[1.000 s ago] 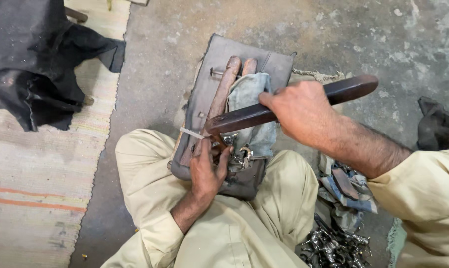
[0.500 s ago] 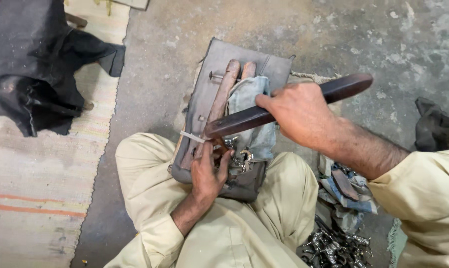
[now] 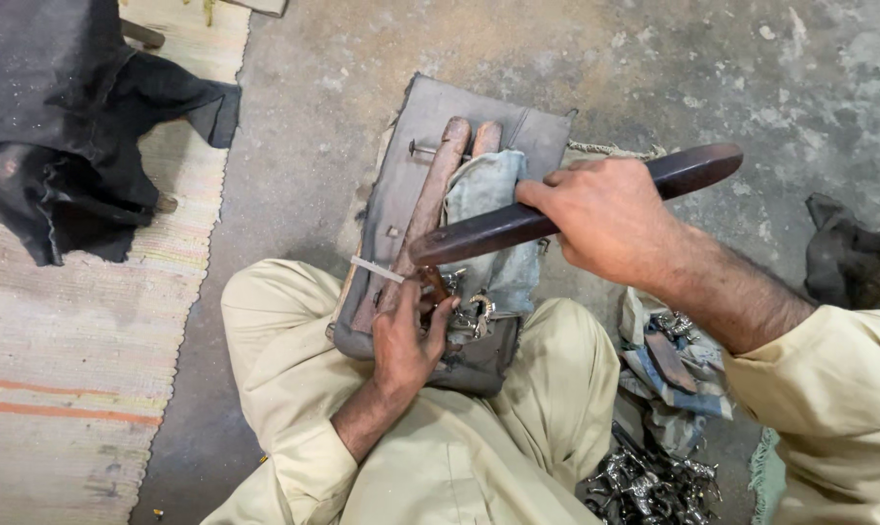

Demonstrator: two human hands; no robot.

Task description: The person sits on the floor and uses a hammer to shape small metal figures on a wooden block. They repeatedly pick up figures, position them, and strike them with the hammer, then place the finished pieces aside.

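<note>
Slightly lowered bar [image 3: 517,226] in right grip [image 3: 605,219]

No packages, labels, signs or screens are to be seen anywhere in the view; nothing printed or lettered is shown on the floor or mat.

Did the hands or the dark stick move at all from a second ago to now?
Hardly. The right hand still grips the dark wooden bar, which has sunk a little at its near end toward the left hand. The left hand still pinches small metal pieces on the grey block in the lap. The black cloth and striped mat lie as before.
</note>
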